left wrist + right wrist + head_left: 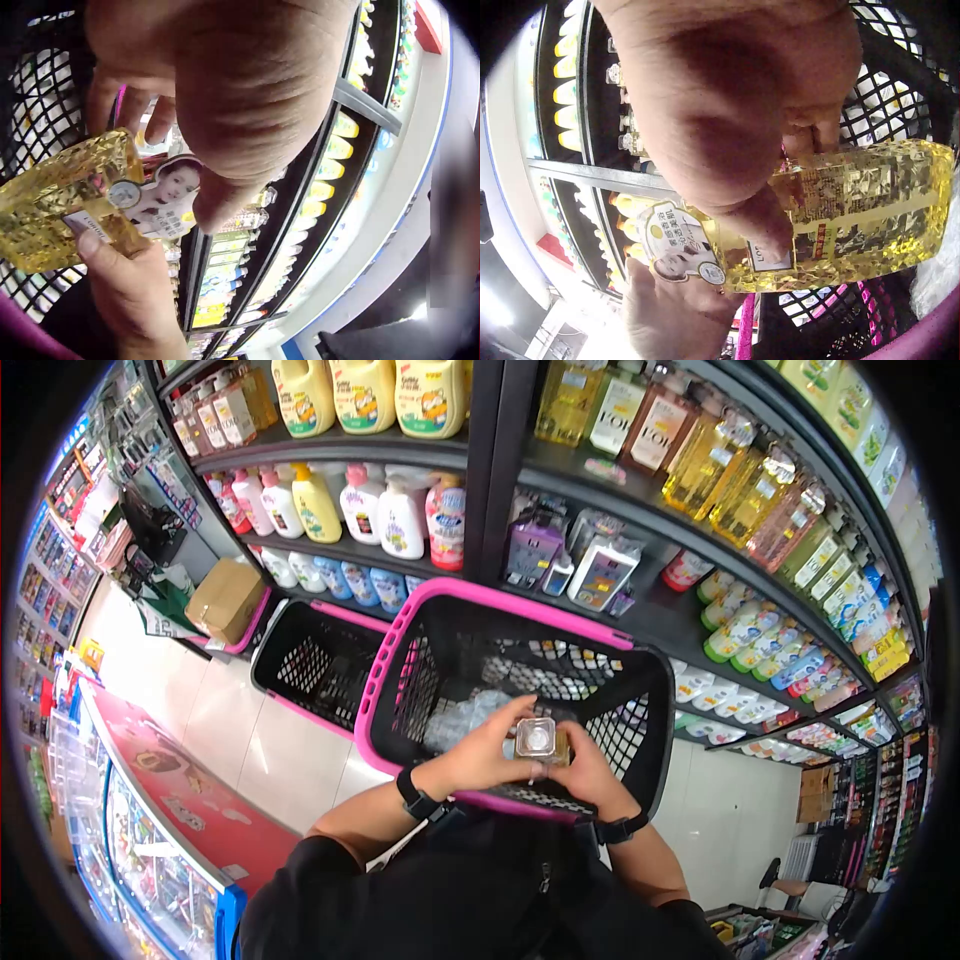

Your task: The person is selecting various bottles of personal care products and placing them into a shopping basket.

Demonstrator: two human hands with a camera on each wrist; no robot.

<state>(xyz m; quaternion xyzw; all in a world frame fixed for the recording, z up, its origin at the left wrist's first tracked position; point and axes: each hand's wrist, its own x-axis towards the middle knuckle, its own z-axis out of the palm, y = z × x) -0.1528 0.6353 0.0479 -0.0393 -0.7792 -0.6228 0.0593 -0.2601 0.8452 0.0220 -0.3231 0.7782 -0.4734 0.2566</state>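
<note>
Both hands hold a clear square pump-style bottle of yellow liquid with gold flakes (870,202), above a black basket with a pink rim (385,670). My right hand (592,772) grips the bottle's body, its thumb across the white front label. At the cap end, my left hand (490,752) curls about the top, thumb against the edge of a printed card tag (161,202) showing a portrait. From above, the clear square cap (537,737) faces up between the hands. Crumpled translucent plastic (470,718) lies inside the basket.
A second black basket (318,660) stands to the left, near a cardboard box (228,600). Ahead, dark shelves (350,450) carry many bottles. A glass display counter (150,860) is at lower left, and a person's arm (800,890) shows at lower right.
</note>
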